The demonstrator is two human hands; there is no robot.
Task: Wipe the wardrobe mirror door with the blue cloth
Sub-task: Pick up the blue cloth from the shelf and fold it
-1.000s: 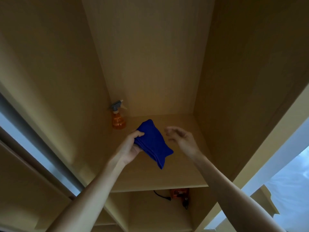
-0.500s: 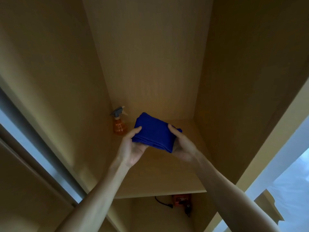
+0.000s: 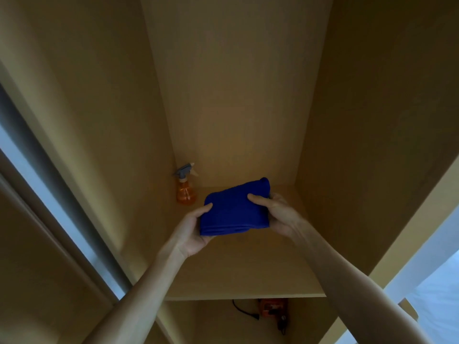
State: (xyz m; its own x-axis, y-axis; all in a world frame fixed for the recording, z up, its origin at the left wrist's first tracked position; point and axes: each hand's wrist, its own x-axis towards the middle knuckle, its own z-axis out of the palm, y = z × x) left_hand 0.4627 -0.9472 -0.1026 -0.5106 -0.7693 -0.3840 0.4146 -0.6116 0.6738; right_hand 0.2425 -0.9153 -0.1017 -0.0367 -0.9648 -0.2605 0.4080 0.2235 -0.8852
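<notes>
A folded blue cloth is held flat above the wooden wardrobe shelf, between both hands. My left hand grips its left edge, thumb on top and fingers underneath. My right hand grips the right edge, thumb lying across the top. At the far left, the grey and pale strip of a sliding wardrobe door shows edge-on; its mirror face is not visible.
An orange spray bottle with a grey trigger stands in the shelf's back left corner. Wooden walls close in the compartment on three sides. Below the shelf lie an orange device and a black cable.
My right hand took hold of the cloth, which had been dangling from my left hand alone. Both hands have since turned it flat and level, shifting it slightly right.
</notes>
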